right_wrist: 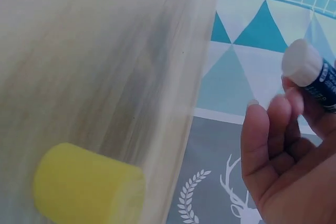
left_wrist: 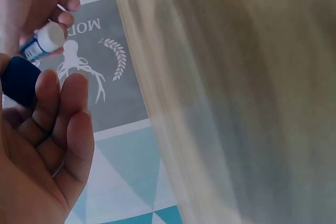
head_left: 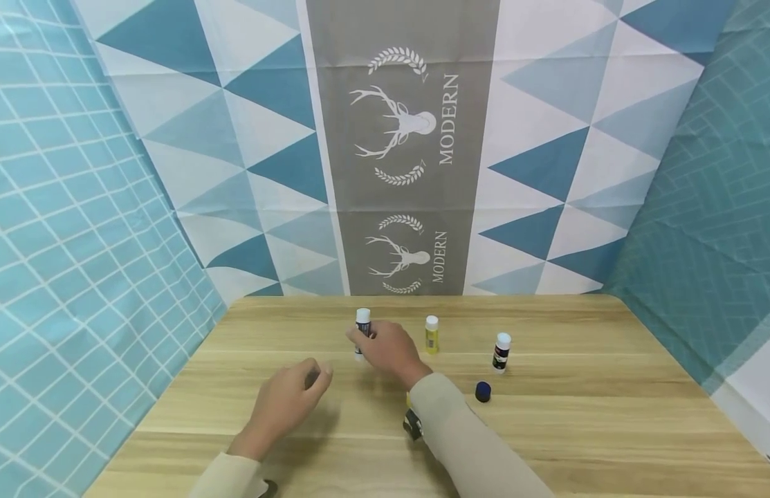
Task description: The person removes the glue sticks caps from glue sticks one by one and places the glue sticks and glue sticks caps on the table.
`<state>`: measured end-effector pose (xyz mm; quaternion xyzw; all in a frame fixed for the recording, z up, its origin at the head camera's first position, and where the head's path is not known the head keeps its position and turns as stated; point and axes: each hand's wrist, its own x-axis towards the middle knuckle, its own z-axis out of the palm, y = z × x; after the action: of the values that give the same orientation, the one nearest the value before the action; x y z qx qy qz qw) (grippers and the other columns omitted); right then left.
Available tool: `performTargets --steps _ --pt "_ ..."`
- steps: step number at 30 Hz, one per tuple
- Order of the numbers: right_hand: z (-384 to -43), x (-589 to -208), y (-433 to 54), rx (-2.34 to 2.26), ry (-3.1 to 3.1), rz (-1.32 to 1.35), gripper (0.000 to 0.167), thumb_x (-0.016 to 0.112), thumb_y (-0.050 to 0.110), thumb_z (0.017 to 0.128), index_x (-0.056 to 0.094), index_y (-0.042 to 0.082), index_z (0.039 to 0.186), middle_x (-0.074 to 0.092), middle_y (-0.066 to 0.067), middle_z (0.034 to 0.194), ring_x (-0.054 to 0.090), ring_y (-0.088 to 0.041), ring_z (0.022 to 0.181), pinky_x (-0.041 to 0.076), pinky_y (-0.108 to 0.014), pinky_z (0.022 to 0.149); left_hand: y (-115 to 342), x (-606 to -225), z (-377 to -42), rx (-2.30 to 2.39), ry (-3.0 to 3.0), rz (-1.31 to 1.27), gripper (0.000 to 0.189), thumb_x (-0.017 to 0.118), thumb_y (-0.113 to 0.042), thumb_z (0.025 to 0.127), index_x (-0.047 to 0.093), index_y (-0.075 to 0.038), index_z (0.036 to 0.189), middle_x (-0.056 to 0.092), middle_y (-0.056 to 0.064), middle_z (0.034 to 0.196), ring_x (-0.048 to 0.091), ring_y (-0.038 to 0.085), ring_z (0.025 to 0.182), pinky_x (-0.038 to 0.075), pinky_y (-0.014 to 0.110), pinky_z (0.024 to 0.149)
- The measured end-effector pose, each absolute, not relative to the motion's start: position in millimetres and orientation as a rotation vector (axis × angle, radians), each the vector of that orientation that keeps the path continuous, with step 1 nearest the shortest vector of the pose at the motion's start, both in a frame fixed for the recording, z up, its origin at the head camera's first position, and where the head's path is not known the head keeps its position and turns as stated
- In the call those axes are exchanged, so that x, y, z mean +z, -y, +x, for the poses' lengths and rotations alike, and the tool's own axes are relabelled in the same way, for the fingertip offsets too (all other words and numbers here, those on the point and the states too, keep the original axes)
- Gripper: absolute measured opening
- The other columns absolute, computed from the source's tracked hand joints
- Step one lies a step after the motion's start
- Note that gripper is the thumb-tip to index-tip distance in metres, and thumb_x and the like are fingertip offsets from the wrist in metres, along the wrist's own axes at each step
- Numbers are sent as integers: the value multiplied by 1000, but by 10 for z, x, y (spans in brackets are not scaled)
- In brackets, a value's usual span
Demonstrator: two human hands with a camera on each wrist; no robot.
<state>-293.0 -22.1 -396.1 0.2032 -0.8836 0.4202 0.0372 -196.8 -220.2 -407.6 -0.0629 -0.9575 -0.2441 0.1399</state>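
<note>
My right hand (head_left: 387,349) grips a dark blue glue stick (head_left: 363,318) with a white end pointing up, over the back middle of the table. In the right wrist view the white end of this glue stick (right_wrist: 320,74) stands out above my fingers. To the left and nearer to me, my left hand (head_left: 285,394) pinches a dark blue cap (left_wrist: 20,80) between thumb and fingers. The hand mostly hides the cap in the head view. Cap and glue stick are apart.
On the wooden table (head_left: 578,429) stand a yellow glue stick (head_left: 432,335) and a black one (head_left: 501,353), both white-topped. A dark blue cap (head_left: 482,391) lies nearby. Partly behind the right sleeve are a yellow piece (head_left: 409,400) and a black piece (head_left: 412,424).
</note>
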Motion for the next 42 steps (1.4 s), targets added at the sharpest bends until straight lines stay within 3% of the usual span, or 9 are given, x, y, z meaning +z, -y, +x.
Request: performTargets --steps 15,30,42 --pt "-3189 -3915 205 1061 2862 654 47 58 53 97 58 17 67 54 5 59 47 -12 53 40 -32 49 2109 -4153 -1859 -636 2787 -325 35 62 -41 98 52 -27 68 41 -17 56 36 1 49 33 24 46" --pt "-3300 -4005 262 847 3032 663 41 59 50 98 62 17 74 60 3 70 56 -16 64 47 -35 61 2122 -4178 -1770 -755 2797 -231 20 63 -42 98 68 -26 86 50 -19 65 47 2 57 42 24 55" --pt "-3304 -4023 357 874 3080 645 42 61 45 98 58 13 70 55 -1 66 51 -17 59 43 -33 57 2185 -4188 -1722 -883 2872 -235 19 63 -42 97 68 -23 95 56 -16 74 51 5 65 44 25 58"
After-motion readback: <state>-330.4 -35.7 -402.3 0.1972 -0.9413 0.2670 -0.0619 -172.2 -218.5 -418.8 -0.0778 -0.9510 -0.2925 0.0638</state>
